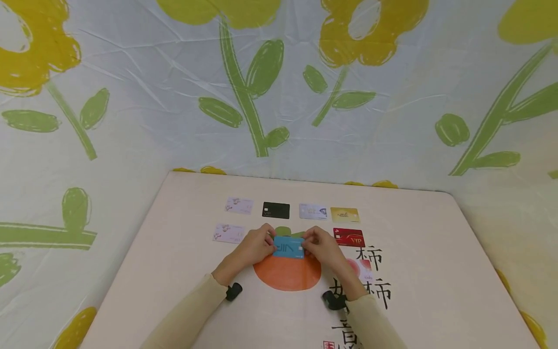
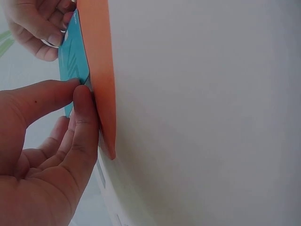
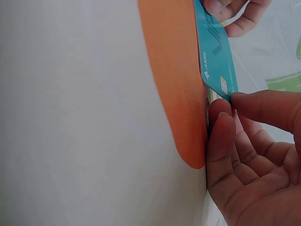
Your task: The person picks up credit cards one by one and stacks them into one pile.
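A blue bank-style card is stretched lengthwise between both hands, over the orange persimmon print on the table. My left hand pinches the card's left end between thumb and fingertips. At the opposite end, by the small chip, my right hand pinches it the same way. The left wrist view shows the blue card tilted up from the orange print. Pale lettering on the card shows in the right wrist view, where the right fingers curl beneath its corner.
Behind the hands lie a lavender card, a black card, a silver card and a gold card. Another lavender card is at left; a red card and a pink-patterned card, partly hidden by the right arm, lie right.
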A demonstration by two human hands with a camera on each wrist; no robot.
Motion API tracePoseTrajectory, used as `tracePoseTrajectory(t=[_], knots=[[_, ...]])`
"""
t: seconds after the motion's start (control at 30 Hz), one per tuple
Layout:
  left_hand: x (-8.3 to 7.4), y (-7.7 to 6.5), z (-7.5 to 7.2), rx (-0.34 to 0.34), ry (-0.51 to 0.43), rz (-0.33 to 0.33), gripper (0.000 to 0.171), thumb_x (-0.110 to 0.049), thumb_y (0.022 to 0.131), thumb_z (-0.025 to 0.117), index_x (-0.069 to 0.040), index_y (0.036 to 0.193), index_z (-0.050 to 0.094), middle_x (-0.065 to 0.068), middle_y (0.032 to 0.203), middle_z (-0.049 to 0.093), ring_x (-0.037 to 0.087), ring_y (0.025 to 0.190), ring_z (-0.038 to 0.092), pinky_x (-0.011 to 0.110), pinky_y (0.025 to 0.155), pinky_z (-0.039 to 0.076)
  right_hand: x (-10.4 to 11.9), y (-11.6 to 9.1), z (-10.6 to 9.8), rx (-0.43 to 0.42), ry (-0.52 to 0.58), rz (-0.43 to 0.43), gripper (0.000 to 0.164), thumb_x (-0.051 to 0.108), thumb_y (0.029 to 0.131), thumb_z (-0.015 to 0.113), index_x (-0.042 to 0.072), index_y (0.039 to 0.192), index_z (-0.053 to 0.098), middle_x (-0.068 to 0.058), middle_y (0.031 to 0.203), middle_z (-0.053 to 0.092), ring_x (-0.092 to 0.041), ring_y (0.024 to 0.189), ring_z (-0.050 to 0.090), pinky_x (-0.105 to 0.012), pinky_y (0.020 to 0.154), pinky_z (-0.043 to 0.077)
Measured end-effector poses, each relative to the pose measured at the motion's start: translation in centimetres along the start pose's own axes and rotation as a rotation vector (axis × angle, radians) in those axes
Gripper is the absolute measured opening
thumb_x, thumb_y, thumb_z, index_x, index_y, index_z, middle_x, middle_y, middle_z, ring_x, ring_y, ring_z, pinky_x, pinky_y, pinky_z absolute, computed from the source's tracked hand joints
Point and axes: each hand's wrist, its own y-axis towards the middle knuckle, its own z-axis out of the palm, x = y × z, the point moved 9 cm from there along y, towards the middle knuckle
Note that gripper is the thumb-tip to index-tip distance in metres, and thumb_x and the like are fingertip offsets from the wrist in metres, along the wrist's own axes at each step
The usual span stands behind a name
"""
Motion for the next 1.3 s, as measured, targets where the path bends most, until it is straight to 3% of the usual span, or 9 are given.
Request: tracePoseTrajectory(t=[0.4,0.83,1.07,1.3], knots=[[0.4,-0.1,-0.3,-0.017,-0.017,-0.029,0.035,-0.010,0.090,0.074,-0.004,0.120,0.057,0.006,0.103,0.066,0.022,0.097,0.063,0.039,0.085,0.054,-0.2,-0.1,-0.1,-0.006,-0.017,0.014,0.018,0.006,0.094,0.068,0.003,0.111,0.062,-0.007,0.091,0.061,-0.025,0.075,0.061,-0.034,0.071,0.056],[0.5,-0.3,-0.3,-0.016,-0.014,-0.039,0.037,-0.010,0.090,0.075,-0.003,0.122,0.057,0.006,0.103,0.065,0.021,0.094,0.063,0.037,0.083,0.054,-0.1,-0.2,-0.1,-0.005,0.001,0.009,0.020,0.007,0.094,0.068,0.003,0.112,0.061,-0.007,0.092,0.062,-0.025,0.077,0.061,-0.035,0.072,0.056],[0.3,-1.1,-0.8,-0.028,-0.028,-0.041,0.036,-0.013,0.091,0.074,-0.005,0.122,0.058,0.003,0.101,0.065,0.018,0.091,0.063,0.035,0.079,0.055,0.3,-0.8,0.0,-0.010,-0.004,-0.003,0.020,0.009,0.095,0.067,0.004,0.113,0.062,-0.007,0.092,0.062,-0.024,0.080,0.061,-0.034,0.073,0.056],[0.5,-2.6,-2.2,-0.080,-0.042,-0.024,0.034,-0.015,0.091,0.072,-0.005,0.120,0.060,0.006,0.101,0.066,0.019,0.088,0.062,0.034,0.075,0.054,1.0,-1.2,0.0,-0.018,0.011,-0.025,0.021,0.010,0.095,0.067,0.004,0.114,0.062,-0.005,0.093,0.063,-0.025,0.082,0.063,-0.034,0.074,0.056]])
